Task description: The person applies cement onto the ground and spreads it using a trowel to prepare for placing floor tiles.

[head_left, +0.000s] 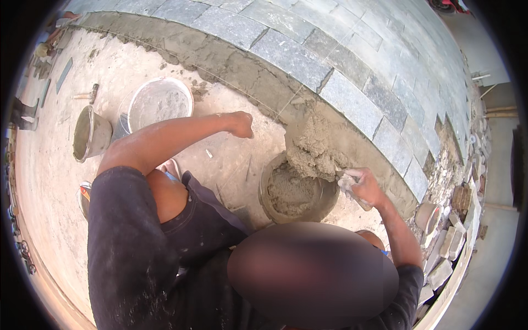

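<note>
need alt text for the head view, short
A person crouches by a stone-block pavement, right hand pressing a trowel into wet mortar above a mortar-filled pan. The left hand is fisted over the concrete ground. Buckets stand behind.

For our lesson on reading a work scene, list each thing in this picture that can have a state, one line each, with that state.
Mortar pan: upright, partly filled with grey mortar.
White bucket: upright, open, grey mix inside.
Metal bowl: tipped on its side.
Right hand: gripping a mortar-smeared tool, pressed into the mortar heap.
Left hand: closed in a fist, holding nothing visible.
Stone paving: laid, edge unfinished.
</note>
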The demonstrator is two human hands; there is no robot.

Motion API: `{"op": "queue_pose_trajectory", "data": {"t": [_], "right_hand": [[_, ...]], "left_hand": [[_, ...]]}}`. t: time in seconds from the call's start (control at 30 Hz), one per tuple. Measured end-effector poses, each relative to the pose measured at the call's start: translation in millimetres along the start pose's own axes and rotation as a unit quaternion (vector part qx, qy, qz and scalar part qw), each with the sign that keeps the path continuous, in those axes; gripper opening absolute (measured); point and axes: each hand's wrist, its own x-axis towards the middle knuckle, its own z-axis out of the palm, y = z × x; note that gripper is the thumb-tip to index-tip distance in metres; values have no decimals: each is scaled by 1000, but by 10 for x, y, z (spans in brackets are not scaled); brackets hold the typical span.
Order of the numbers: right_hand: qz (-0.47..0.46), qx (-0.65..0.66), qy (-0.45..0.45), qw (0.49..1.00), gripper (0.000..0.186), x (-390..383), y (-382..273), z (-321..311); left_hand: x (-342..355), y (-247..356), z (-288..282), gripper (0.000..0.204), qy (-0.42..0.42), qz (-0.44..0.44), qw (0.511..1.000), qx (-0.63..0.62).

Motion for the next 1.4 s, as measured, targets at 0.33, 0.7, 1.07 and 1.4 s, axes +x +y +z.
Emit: {"op": "queue_pose_trajectory", "data": {"t": [0.33, 0.7, 1.07, 1.4], "right_hand": [[-118, -193, 98, 969, 19, 1136, -617, -199], [-23, -382, 302, 873, 46, 2193, -617, 542], [37, -184, 266, 946, 37, 2126, -1059, 992], [177, -166, 320, 916, 35, 2452, -673, 1599]], "left_hand": [[-292, -947, -1838, 48, 255, -62, 951, 165], [-607, -252, -3397, 33, 510, 33, 833, -212], [-102, -158, -3419, 23, 454, 233, 716, -476], [-155, -175, -3363, 26, 396, 343, 694, -494]]}}
